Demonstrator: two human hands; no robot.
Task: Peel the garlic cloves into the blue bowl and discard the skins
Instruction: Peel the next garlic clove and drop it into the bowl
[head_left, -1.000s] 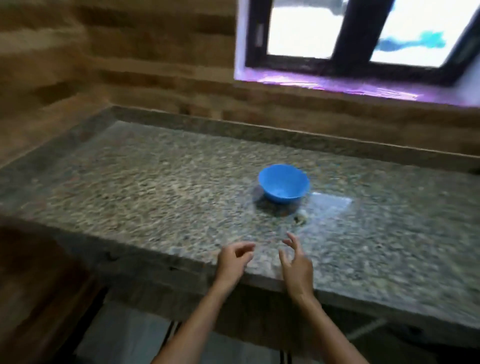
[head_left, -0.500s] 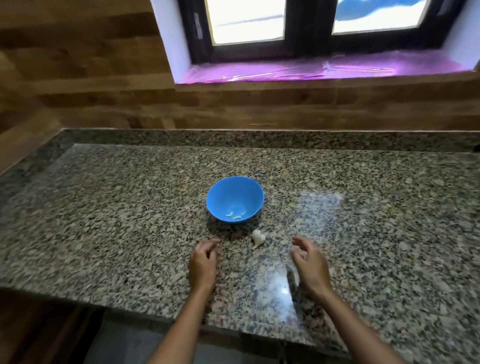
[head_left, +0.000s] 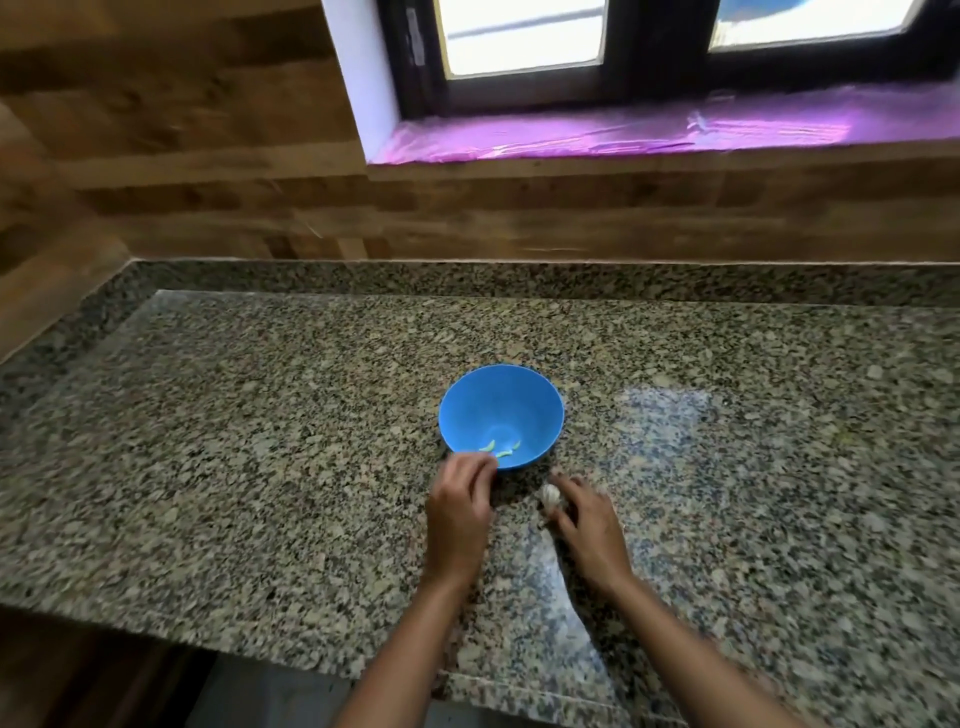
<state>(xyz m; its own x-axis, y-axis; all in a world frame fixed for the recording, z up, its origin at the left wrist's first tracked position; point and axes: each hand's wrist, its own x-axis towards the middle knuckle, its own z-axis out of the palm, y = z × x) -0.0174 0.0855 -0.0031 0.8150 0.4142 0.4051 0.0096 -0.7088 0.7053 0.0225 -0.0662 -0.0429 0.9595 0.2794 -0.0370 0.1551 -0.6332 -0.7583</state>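
Observation:
A blue bowl (head_left: 501, 415) stands on the granite counter (head_left: 260, 467), with a few pale peeled cloves (head_left: 500, 448) at its bottom. Just in front of it lies a white garlic piece (head_left: 550, 495). My right hand (head_left: 584, 525) is on the counter with its fingers curled round that garlic. My left hand (head_left: 460, 499) sits at the bowl's near rim with curled fingers; whether it touches the rim or holds anything is blurred.
The counter's front edge (head_left: 311, 654) runs just below my forearms. A wood-panelled wall (head_left: 467, 218) and a window sill covered in pink film (head_left: 649, 132) lie behind the counter.
Both hands moved forward toward the bowl. My right hand reached the garlic and closed around it; my left hand came up to the bowl's near rim.

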